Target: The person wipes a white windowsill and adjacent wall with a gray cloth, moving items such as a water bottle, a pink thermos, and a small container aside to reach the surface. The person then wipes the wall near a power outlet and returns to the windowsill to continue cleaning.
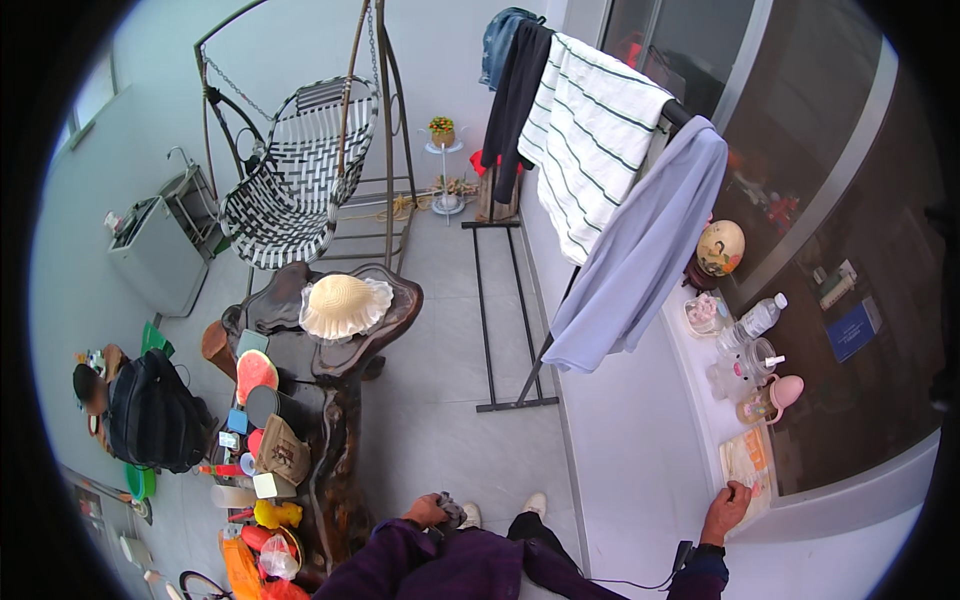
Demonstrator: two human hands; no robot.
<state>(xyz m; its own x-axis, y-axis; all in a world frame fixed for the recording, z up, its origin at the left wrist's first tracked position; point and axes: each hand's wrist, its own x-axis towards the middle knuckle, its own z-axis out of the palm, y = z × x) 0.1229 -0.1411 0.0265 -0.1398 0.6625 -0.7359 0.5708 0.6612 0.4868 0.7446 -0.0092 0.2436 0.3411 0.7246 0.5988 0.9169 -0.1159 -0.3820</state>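
Note:
In the head view my left hand (428, 511) is low in the middle, closed on a crumpled grey cloth (452, 508). My right hand (729, 510) reaches to the window ledge at the lower right, its fingertips at the lower edge of a soft pack with an orange and white wrapper (742, 455). Whether the fingers grip the pack, I cannot tell. Farther along the ledge stand a pink-capped baby bottle (759, 405), a clear jar (739, 369), a clear plastic bottle (756, 321) and a container of pink items (705, 313).
A dark carved-wood table (341, 420) at left bears a straw hat (340, 304), cut watermelon (256, 373), a paper bag (283, 450) and toys. A black clothes rack (480, 322) with hanging laundry stands beside the ledge. Behind are a woven swing chair (300, 180) and a seated person (150, 409).

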